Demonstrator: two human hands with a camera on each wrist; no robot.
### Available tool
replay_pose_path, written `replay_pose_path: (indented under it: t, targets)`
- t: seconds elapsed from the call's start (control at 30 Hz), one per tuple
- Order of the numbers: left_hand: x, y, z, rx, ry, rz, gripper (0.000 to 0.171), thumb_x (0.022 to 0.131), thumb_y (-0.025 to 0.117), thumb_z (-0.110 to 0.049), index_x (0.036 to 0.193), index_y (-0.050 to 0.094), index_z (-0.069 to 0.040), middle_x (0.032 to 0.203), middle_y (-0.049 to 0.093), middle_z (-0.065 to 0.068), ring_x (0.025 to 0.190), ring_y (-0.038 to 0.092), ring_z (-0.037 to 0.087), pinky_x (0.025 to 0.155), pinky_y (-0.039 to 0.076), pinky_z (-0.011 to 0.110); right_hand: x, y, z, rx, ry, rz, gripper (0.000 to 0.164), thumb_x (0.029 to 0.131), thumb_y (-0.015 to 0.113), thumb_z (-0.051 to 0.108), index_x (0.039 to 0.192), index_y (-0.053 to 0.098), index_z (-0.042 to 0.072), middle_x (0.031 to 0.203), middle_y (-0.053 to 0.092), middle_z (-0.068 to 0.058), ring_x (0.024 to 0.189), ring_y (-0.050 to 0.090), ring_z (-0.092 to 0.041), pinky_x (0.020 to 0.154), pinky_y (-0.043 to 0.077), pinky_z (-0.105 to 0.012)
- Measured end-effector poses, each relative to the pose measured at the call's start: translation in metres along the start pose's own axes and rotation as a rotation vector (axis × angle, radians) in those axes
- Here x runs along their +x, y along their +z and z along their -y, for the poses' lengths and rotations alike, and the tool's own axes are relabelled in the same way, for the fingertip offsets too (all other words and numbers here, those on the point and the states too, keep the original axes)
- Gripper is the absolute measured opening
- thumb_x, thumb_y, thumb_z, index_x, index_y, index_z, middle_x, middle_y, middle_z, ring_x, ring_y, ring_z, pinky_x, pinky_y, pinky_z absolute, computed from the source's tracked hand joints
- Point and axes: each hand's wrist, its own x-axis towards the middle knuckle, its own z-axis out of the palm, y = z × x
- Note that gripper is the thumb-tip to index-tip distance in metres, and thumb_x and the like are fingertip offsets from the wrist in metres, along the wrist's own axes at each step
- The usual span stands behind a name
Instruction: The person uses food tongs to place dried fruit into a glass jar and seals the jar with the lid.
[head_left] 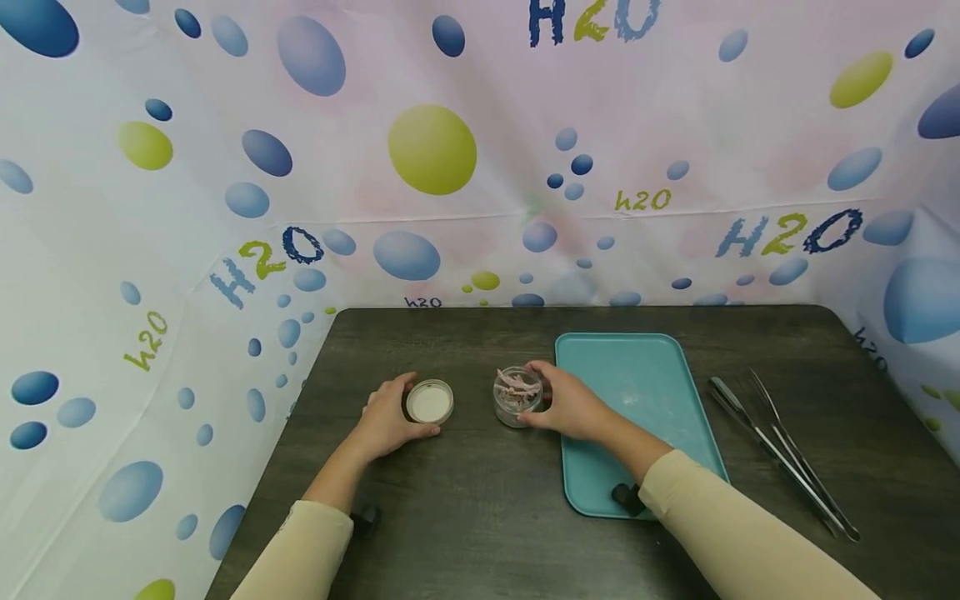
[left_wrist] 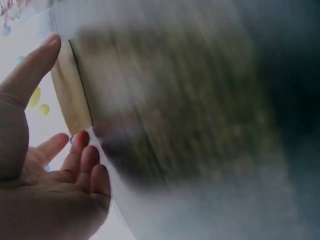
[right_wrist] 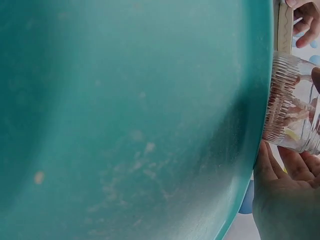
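Observation:
My left hand (head_left: 386, 419) is around a round lid (head_left: 431, 402) that lies with its white inside up on the dark table. Its thumb and fingertips meet opposite sides of the rim; in the left wrist view the pale edge of the lid (left_wrist: 70, 90) shows between them. To the right, my right hand (head_left: 572, 403) grips an uncovered glass jar (head_left: 516, 412) by its sides. Thin, pale pinkish strips (head_left: 517, 384) fill the jar, some rising above its mouth. Fine ribs mark the wall of the jar (right_wrist: 282, 97) in the right wrist view.
A turquoise tray (head_left: 630, 375) lies under my right forearm, just right of the jar. Metal tongs (head_left: 787, 454) rest farther right on the table (head_left: 465, 517). A patterned curtain (head_left: 487, 167) hangs behind the table.

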Motion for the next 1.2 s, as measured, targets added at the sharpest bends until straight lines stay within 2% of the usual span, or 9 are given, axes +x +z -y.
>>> replay_pose_path:
  t: [0.13,0.33,0.7,1.0,1.2]
  targets:
    - [0.006,-0.001,0.004,-0.005,-0.003,0.041,0.105,0.081,0.098,-0.041,0.164,0.043,-0.007,0.152,0.056,0.023,0.139,0.051,0.048,0.113,0.038,0.077,0.002,0.000,-0.003,0.018,-0.005,0.012,0.086,0.096,0.086,0.028,0.163,0.039,0.002,0.163,0.051,-0.021,0.144,0.060,-0.040,0.114,0.057,-0.053]
    - [0.009,-0.004,0.000,0.025,-0.001,0.071,0.096,0.082,0.098,-0.039,0.159,0.051,-0.009,0.152,0.055,0.024,0.136,0.057,0.045,0.111,0.041,0.076,0.004,0.002,-0.003,0.037,-0.001,0.022,0.088,0.096,0.087,0.024,0.163,0.036,0.002,0.163,0.049,-0.022,0.143,0.059,-0.040,0.114,0.057,-0.053]
    - [0.014,-0.005,-0.005,0.050,-0.031,0.103,0.095,0.082,0.099,-0.034,0.159,0.051,-0.007,0.151,0.054,0.025,0.130,0.062,0.045,0.111,0.049,0.069,0.008,0.005,-0.001,-0.053,0.045,0.020,0.100,0.090,0.093,0.034,0.167,0.034,0.008,0.162,0.054,-0.019,0.144,0.059,-0.039,0.114,0.054,-0.059]
    - [0.013,-0.005,-0.006,0.031,-0.045,0.102,0.096,0.082,0.099,-0.033,0.160,0.050,-0.008,0.151,0.054,0.024,0.131,0.062,0.044,0.111,0.053,0.067,0.009,0.007,0.000,-0.085,0.063,0.010,0.100,0.090,0.093,0.036,0.167,0.037,0.006,0.159,0.056,-0.020,0.143,0.060,-0.040,0.115,0.054,-0.060]
    - [0.010,-0.005,-0.010,0.031,-0.043,0.085,0.095,0.081,0.099,-0.033,0.159,0.051,-0.007,0.149,0.055,0.024,0.131,0.062,0.045,0.114,0.047,0.072,0.007,0.008,0.001,-0.077,0.061,0.006,0.099,0.090,0.092,0.036,0.167,0.037,0.006,0.164,0.052,-0.020,0.147,0.056,-0.041,0.118,0.051,-0.062]
